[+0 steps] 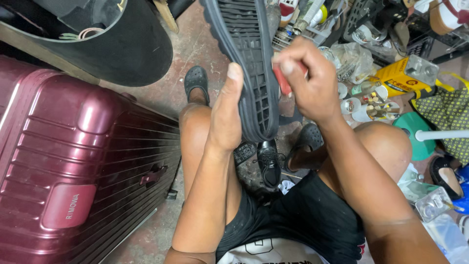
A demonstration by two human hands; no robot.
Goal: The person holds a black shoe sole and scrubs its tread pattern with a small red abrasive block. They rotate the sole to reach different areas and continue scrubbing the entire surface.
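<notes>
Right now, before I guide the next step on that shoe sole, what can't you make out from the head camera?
- Red-handled tool: its working end is hidden by the right hand and the black sole.
- Sole's toe end: cut off by the top edge.
- Sole's upper side: faces away; only the tread shows.
- Left hand: fingers hidden behind the sole.
- Black dress shoe on the floor: partly hidden by the sole.
- Clutter at top right: too small and blurred.

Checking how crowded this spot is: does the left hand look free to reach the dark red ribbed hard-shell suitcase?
Probably not as things stand: the left hand is busy holding the black ridged rubber shoe sole upright. The dark red ribbed hard-shell suitcase lies close beside the left knee, nothing between.
</notes>
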